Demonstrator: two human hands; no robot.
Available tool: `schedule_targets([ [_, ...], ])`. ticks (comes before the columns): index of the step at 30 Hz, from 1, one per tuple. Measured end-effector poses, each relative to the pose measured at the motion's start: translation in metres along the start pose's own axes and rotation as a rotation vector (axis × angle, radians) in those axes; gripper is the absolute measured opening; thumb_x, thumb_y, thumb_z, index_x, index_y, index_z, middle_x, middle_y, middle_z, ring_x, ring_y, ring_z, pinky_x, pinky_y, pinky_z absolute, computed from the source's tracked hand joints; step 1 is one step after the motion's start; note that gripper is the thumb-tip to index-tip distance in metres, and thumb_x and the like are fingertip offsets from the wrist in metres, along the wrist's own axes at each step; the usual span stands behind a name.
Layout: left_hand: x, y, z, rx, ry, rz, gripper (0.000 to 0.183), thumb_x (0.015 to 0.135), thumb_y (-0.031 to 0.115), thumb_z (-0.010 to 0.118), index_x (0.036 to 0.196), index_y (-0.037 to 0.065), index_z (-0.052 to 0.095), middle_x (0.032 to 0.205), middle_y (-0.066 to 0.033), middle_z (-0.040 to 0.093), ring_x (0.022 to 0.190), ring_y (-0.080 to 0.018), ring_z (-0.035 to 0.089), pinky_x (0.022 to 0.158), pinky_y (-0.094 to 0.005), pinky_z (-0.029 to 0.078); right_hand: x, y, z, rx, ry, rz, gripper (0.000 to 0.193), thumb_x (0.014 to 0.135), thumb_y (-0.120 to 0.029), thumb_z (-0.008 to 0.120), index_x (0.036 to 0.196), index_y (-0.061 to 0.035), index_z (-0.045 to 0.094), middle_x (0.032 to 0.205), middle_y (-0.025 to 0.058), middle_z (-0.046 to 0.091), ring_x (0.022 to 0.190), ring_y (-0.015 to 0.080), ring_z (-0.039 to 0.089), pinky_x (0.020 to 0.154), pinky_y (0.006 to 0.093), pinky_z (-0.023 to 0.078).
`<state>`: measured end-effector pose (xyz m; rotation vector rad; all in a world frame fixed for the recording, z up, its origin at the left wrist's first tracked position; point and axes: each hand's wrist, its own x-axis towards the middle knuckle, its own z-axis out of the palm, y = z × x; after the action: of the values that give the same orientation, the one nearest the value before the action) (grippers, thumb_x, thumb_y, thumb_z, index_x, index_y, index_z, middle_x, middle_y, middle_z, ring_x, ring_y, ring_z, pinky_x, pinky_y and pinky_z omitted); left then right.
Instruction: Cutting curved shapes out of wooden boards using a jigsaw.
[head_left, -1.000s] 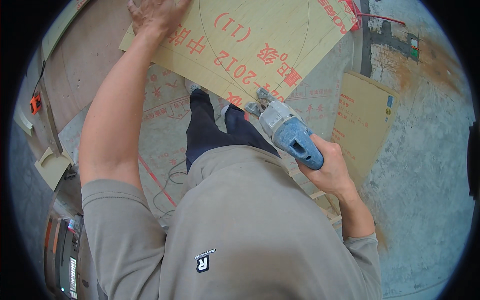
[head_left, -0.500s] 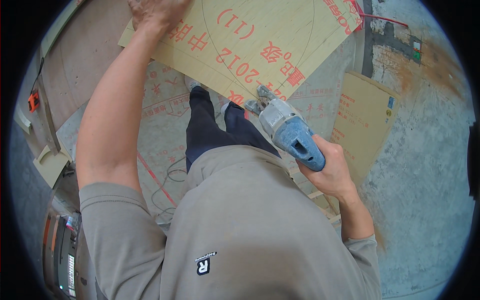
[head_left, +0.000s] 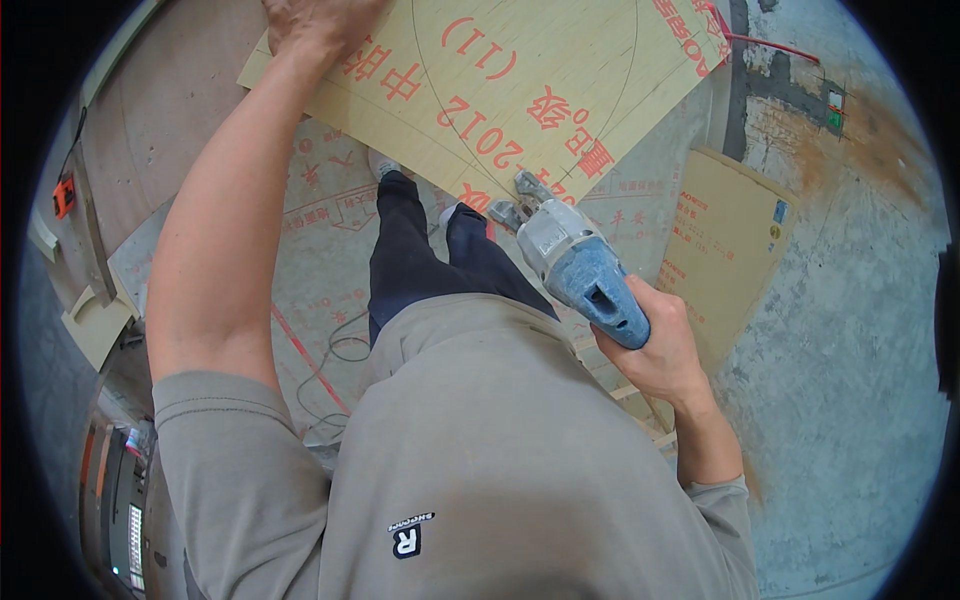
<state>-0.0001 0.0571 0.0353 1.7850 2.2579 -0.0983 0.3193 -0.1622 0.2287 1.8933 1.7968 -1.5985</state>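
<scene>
My right hand [head_left: 662, 340] is wrapped round the handle of a blue and grey jigsaw [head_left: 575, 258]. The saw's forked metal shoe reaches onto the near edge of a pale plywood sheet [head_left: 400, 125]. Thin curved lines and red print mark that sheet. At the top of the picture my left hand [head_left: 322, 28] rests on the sheet's left part, spread with nothing seen in it; the upper edge cuts off most of its fingers. Whether the blade is in the wood cannot be made out.
A second plywood board [head_left: 725, 240] lies on the concrete floor [head_left: 830, 390] to the right. A grey cable [head_left: 305, 395] curls over the printed floor covering by my legs. At left are a brownish board [head_left: 175, 120] and an orange tape measure [head_left: 64, 198].
The view has shifted slightly. My right hand still holds the jigsaw at the sheet's near edge, and my left hand stays on the sheet.
</scene>
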Motion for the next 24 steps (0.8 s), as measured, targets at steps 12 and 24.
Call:
schedule_targets([
  [12,-0.001,0.0,-0.002,-0.002,-0.005,-0.007,0.09,0.098,0.061,0.05,0.164,0.006,0.022,0.171,-0.0122,0.026,0.16,-0.0265,0.018,0.13,-0.0535,0.009,0.002,-0.005,0.0,0.01,0.0,0.024,0.021,0.079,-0.002,0.076,0.096,-0.0012,0.064,0.082,0.0137,0.067,0.071,0.0271,0.067,0.07,0.0356,0.053],
  [24,-0.005,0.003,-0.005,-0.017,-0.009,0.002,0.09,0.098,0.06,0.052,0.164,0.007,0.022,0.171,-0.0119,0.026,0.16,-0.0263,0.018,0.13,-0.0531,0.009,0.002,-0.005,0.002,0.017,0.007,0.016,0.022,0.079,-0.002,0.076,0.096,-0.001,0.063,0.081,0.0133,0.067,0.07,0.0262,0.066,0.07,0.0349,0.052],
])
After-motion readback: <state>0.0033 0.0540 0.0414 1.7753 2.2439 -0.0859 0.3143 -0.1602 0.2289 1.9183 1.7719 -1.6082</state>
